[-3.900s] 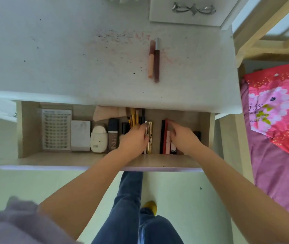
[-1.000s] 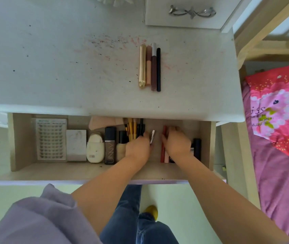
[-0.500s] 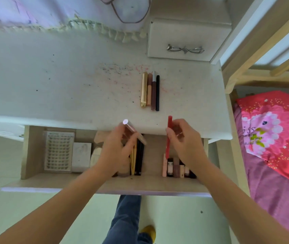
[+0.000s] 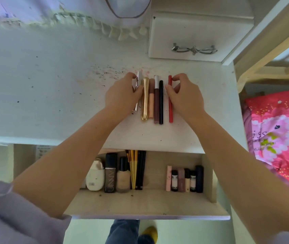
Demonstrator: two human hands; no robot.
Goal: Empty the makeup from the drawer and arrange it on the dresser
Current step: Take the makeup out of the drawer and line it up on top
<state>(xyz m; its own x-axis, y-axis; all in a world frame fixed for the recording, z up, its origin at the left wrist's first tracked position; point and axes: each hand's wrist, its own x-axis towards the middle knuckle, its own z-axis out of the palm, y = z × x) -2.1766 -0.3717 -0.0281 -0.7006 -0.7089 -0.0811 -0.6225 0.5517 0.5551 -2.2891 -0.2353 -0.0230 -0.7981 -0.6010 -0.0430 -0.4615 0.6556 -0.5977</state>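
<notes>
On the white dresser top (image 4: 52, 81) lies a row of makeup sticks: a gold tube (image 4: 145, 99), a peach tube (image 4: 151, 101), a brown gloss (image 4: 156, 101) and a black pencil (image 4: 161, 103). My left hand (image 4: 122, 95) holds a silver-capped clear tube (image 4: 137, 81) down at the row's left end. My right hand (image 4: 184, 95) pinches a red pencil (image 4: 170, 110) lying at the right end. Below, the open drawer (image 4: 157, 203) holds a white compact (image 4: 95, 176), a black tube (image 4: 110, 173), a foundation bottle (image 4: 123, 176), brushes (image 4: 136, 169) and several lipsticks (image 4: 184, 179).
A small white drawer box with a metal handle (image 4: 194, 49) stands at the dresser's back right. A fringed cloth (image 4: 87, 23) hangs along the back edge. A bed with a pink floral blanket (image 4: 279, 134) is to the right. My left forearm hides the drawer's left part.
Both hands rose from the drawer to the dresser top. The silver-capped tube and the red pencil now rest at the two ends of the row, fingers still on them.
</notes>
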